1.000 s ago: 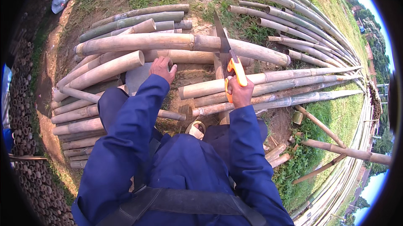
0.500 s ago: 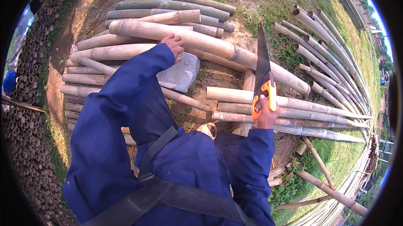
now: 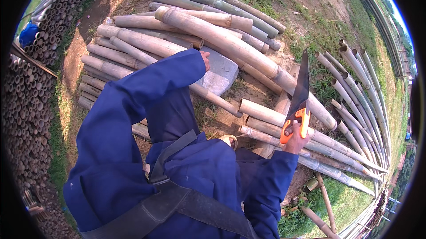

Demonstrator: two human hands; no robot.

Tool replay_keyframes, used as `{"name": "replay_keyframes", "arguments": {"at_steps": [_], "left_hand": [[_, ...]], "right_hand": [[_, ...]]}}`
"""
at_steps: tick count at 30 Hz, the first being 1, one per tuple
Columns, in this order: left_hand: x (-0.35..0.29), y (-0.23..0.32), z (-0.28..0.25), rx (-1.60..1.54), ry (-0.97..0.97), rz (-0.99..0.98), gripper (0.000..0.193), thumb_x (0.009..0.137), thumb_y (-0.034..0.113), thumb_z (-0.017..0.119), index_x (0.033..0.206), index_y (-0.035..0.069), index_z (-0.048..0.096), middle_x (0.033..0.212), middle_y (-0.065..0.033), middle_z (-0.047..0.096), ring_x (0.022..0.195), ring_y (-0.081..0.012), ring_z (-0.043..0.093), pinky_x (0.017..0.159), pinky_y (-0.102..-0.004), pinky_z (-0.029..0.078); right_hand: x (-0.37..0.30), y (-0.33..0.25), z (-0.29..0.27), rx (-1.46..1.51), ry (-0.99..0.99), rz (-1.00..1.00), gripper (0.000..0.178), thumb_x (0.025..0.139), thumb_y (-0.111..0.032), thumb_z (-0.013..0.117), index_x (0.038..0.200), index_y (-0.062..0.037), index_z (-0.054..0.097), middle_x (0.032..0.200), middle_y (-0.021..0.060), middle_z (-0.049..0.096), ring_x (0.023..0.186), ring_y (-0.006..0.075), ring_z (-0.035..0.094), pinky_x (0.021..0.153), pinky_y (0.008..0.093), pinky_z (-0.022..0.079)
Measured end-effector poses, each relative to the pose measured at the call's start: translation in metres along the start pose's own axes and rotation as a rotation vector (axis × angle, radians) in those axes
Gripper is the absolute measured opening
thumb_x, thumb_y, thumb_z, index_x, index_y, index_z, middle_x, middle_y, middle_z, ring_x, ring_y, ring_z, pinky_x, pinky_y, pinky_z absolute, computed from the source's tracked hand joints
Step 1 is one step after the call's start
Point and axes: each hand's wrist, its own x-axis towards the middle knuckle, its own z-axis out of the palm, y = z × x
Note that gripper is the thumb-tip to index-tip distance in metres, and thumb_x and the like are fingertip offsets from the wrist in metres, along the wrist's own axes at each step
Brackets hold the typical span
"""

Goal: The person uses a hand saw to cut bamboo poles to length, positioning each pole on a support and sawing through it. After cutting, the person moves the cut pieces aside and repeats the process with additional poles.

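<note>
My right hand (image 3: 296,137) is closed round the orange handle of a hand saw (image 3: 301,90). The dark blade points up and away, and crosses in front of a thick bamboo pole (image 3: 248,52). Below that pole's middle, my left hand (image 3: 205,60) shows only a few fingers past the blue sleeve, beside a flat grey stone (image 3: 222,71); whether it grips anything is hidden. A thinner bamboo piece (image 3: 215,99) slants past the stone's near side. Several cut bamboo poles (image 3: 262,111) lie near the saw, their ends toward me.
Stacked bamboo lengths (image 3: 120,54) lie at the left, with more poles (image 3: 355,74) fanned out at the right. A bamboo crosspiece (image 3: 287,99) runs under the thick pole. Bamboo ends (image 3: 31,105) form a tall pile at far left. My foot (image 3: 228,141) is below the stone.
My left hand has come off the thick pole and moved nearer the stone. The view has turned, so the poles slope more steeply. My right hand still holds the saw.
</note>
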Motion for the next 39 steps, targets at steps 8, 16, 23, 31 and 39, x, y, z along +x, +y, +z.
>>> {"name": "replay_keyframes", "arguments": {"at_steps": [8,16,23,31,39], "left_hand": [[0.042,-0.038,-0.076,-0.379,0.183,-0.357,0.021,0.085,0.032,0.067,0.083,0.011,0.067,0.088,-0.0085,0.069,0.087,-0.0309,0.07,0.076,-0.0478,0.055],[0.21,-0.082,-0.106,-0.284,0.276,-0.225,0.034,0.098,0.038,0.052,0.11,0.013,0.073,0.118,-0.0075,0.071,0.117,-0.0252,0.062,0.103,-0.0439,0.044],[0.21,-0.094,-0.1,-0.172,0.062,-0.297,0.049,0.102,0.043,0.041,0.101,0.012,0.078,0.105,-0.0114,0.076,0.108,-0.0265,0.069,0.114,-0.048,0.036],[0.12,-0.166,-0.083,-0.231,-0.186,-0.654,0.045,0.102,0.039,0.044,0.127,0.014,0.071,0.134,-0.0103,0.067,0.127,-0.0267,0.061,0.117,-0.0523,0.03],[0.119,-0.184,-0.051,-0.261,-0.218,-0.658,0.047,0.102,0.041,0.042,0.121,0.01,0.072,0.124,-0.0131,0.071,0.124,-0.03,0.062,0.117,-0.056,0.03]], "right_hand": [[-0.003,-0.005,0.007,-0.04,0.028,0.009,0.018,0.094,0.001,0.065,0.078,-0.0035,0.055,0.059,0.0034,0.054,0.049,0.011,0.049,0.049,0.0263,0.042],[-0.005,-0.014,0.008,-0.098,0.047,0.022,0.018,0.093,0.002,0.064,0.079,-0.0026,0.054,0.059,0.0045,0.054,0.049,0.0123,0.05,0.049,0.0276,0.044],[-0.004,-0.008,-0.001,-0.13,0.044,0.032,0.012,0.093,0.001,0.065,0.085,-0.0016,0.055,0.061,0.0047,0.055,0.051,0.0119,0.052,0.05,0.0268,0.045],[-0.004,-0.005,0.004,-0.113,0.021,0.024,0.015,0.093,0.0,0.066,0.081,-0.0019,0.057,0.06,0.0036,0.055,0.051,0.0112,0.052,0.05,0.0268,0.044],[-0.004,0.005,-0.012,-0.178,-0.033,0.004,0.015,0.093,0.0,0.067,0.08,-0.0018,0.058,0.061,0.0031,0.056,0.051,0.011,0.052,0.05,0.0266,0.043]]}}
